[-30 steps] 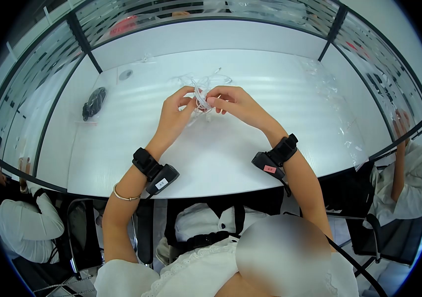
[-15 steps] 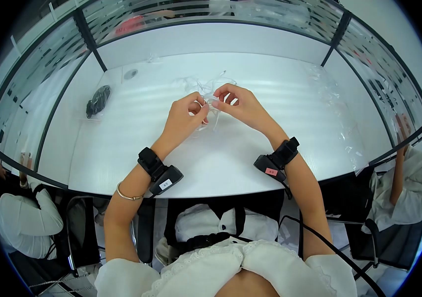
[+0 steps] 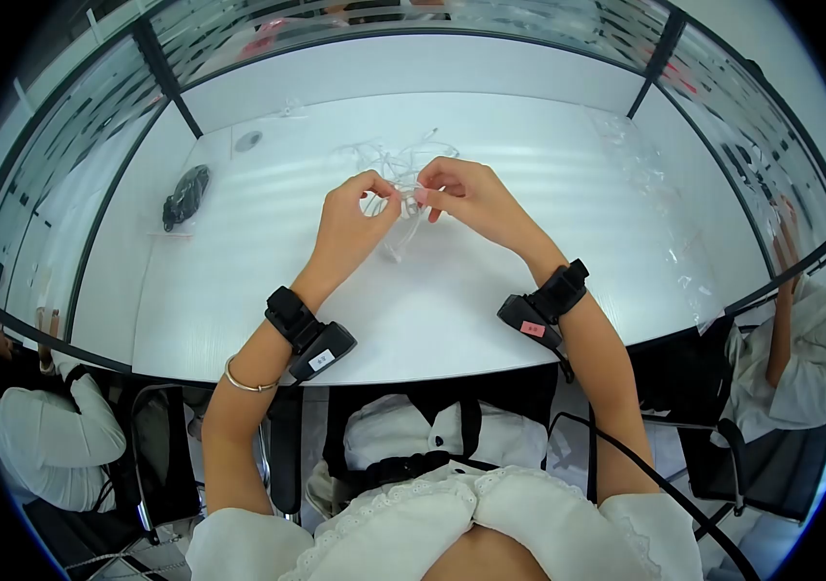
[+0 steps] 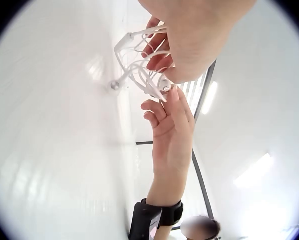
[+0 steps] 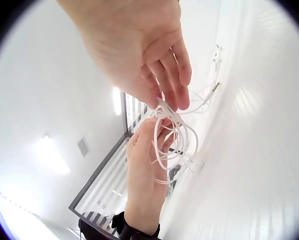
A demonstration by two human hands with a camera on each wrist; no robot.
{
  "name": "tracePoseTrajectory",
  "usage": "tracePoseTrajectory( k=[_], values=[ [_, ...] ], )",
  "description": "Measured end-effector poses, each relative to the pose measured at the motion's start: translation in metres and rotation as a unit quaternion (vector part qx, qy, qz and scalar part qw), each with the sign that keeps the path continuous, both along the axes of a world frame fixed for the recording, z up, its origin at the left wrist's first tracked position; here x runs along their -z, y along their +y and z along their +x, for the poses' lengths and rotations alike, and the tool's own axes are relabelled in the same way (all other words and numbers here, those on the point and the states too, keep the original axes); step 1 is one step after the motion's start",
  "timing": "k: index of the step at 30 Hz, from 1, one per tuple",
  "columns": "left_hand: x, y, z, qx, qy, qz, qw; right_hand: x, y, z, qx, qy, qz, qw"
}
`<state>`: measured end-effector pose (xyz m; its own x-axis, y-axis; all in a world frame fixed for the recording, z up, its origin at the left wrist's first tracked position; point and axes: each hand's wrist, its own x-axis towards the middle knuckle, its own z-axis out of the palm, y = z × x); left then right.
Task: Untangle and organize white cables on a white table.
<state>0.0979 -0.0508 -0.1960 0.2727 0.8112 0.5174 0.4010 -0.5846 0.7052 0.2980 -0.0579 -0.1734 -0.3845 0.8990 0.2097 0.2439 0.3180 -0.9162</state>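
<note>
A tangle of thin white cable (image 3: 411,206) hangs between both hands over the middle of the table. The left hand (image 3: 350,218) pinches part of it between thumb and forefinger, and loops run across its other fingers in the left wrist view. From the right, the right hand (image 3: 471,198) pinches the cable close to the left fingertips; its other fingers are bent loosely. A metal plug (image 5: 216,87) sticks out of the loops in the right wrist view. In the left wrist view an earbud-like end (image 4: 115,85) dangles near the table.
A black bundle in clear plastic (image 3: 185,198) lies at the table's left. Clear plastic film (image 3: 679,257) is along the right side. Low partitions with a dark frame (image 3: 413,35) surround the white table (image 3: 268,320). Other people sit at both sides.
The hands have stayed close together and shifted slightly. The cable between them has changed shape, with the right hand's grip now beside the left fingertips.
</note>
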Motion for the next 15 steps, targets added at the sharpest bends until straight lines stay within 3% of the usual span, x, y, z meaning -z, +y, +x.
tracePoseTrajectory(
  k=[11,15],
  values=[
    [0.000,-0.003,0.001,0.060,-0.001,-0.070,0.996,0.008,0.011,0.010,0.085,0.089,-0.007,0.992],
    [0.008,0.002,0.001,0.059,-0.001,0.010,0.998,0.009,0.010,0.008,0.038,-0.019,0.030,0.999]
  ],
)
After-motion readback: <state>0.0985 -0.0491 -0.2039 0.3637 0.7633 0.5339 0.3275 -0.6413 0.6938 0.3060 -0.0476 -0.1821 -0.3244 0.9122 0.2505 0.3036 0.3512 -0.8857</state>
